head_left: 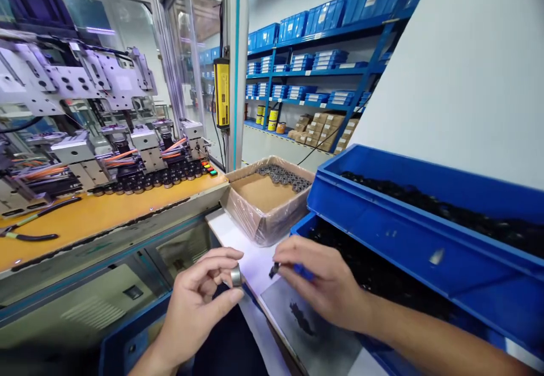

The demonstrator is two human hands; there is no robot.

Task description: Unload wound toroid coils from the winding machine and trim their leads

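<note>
My left hand [199,302] is closed around a small silver metal ring [236,275], pinched between thumb and fingers. My right hand [323,285] pinches a tiny black part [274,270] at its fingertips, a short gap right of the ring. Both hands hover over the edge of a white work surface [250,257]. Just right of my right hand sits a lower blue bin [382,277] full of small black parts.
An upper blue bin [425,194] with black parts is stacked at the right. A plastic-wrapped cardboard box [263,200] holds dark rings. An assembly machine [106,138] stands on an orange table [106,211] with pliers [29,228]. Blue shelving [318,70] fills the back.
</note>
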